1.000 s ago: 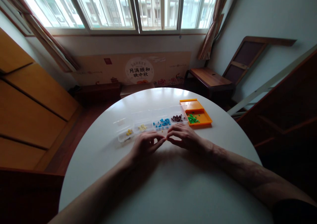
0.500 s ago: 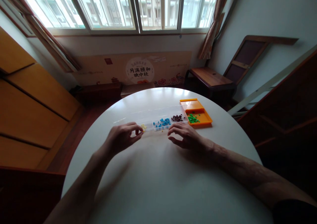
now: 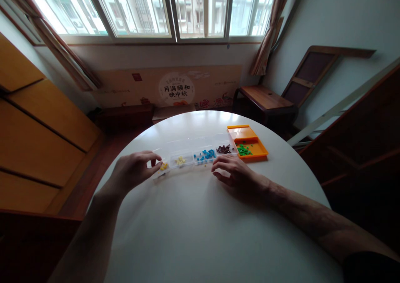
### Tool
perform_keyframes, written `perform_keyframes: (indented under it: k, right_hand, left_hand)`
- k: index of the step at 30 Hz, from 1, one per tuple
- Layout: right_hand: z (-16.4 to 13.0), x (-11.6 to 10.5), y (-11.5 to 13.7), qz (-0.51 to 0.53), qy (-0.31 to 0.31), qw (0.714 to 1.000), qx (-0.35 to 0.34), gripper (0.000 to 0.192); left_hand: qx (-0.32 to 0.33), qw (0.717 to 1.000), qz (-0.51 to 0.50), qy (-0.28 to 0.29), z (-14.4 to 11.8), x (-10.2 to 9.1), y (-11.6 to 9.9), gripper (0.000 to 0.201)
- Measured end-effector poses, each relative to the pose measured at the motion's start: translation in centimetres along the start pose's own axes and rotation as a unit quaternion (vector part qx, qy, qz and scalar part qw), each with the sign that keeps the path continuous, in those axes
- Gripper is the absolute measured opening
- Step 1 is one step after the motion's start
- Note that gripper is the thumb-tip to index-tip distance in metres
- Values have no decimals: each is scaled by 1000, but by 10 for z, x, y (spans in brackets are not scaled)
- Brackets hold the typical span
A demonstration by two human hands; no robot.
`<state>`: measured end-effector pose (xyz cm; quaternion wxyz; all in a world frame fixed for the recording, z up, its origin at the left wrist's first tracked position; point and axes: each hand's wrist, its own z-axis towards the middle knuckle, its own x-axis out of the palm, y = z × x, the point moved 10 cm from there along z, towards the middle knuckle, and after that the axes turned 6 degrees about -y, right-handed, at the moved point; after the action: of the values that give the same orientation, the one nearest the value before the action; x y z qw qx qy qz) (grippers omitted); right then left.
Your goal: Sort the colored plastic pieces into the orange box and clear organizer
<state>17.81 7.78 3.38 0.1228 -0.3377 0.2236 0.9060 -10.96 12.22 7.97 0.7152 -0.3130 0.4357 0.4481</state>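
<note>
My left hand (image 3: 133,170) reaches to the left end of a clear divided box (image 3: 187,146), with thumb and forefinger right at the yellow pieces (image 3: 163,165) in the end compartment. Whether a piece sits between those fingers is too small to tell. My right hand (image 3: 236,174) rests on the white round table (image 3: 203,233) just in front of the box, fingers loosely curled, nothing in it. The box's other compartments hold pale yellow pieces (image 3: 180,161), blue pieces (image 3: 205,154) and dark brown pieces (image 3: 223,149).
An orange tray (image 3: 258,150) with green pieces (image 3: 243,150) lies against the right end of the box. Beyond the table are a low wooden bench (image 3: 265,99), a printed cardboard panel (image 3: 175,87) under the window, and wooden cabinets (image 3: 37,128) at left.
My left hand left my right hand at the table's middle and travelled left along the box to its end compartment. My right hand stayed almost still.
</note>
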Motion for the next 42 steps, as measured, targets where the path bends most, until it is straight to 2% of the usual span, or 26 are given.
perform_keyframes:
  k: [3,6,9,11,14,17,25,32,35,39,42]
  right_hand:
    - [0,1,-2,-5,-10,1000,0,4]
    - [1,1,-3,-10,-16,1000,8,5]
    - [1,1,-4,-17,-15,1000,18,6]
    - [1,1,-4,-23,-14,999,21,6]
    - [1,0,-5,-26,-15,999,26,6]
    - [0,0,-7,-20,-16,999,31,6]
    - [-2,0,-8,-17,-14,999,36,7]
    - [-2,1,-10,-6,-4,999,47,6]
    - [-1,1,-9,-8,-6,999,41,7]
    - [-2,0,-10,-1,-6,999,43,7]
    - [-2,-1,-11,0,-1,999,50,7]
  left_hand:
    - [40,998,-16,-43,1,-3,-24,25]
    - [114,988,-72,-79,-2,5,-65,25]
    - [169,977,-112,-60,-9,27,-103,24]
    - [177,976,-124,-30,-12,43,-118,30]
    - [176,977,-120,3,-14,61,-129,35]
    - [171,979,-111,27,-13,70,-135,38]
    - [173,979,-97,43,-9,66,-148,32]
    - [159,979,-124,13,-10,67,-145,29]
    - [171,977,-128,7,-9,60,-136,27]
    - [177,974,-141,-12,-4,26,-103,19]
    - [110,985,-125,-46,2,-5,-58,18]
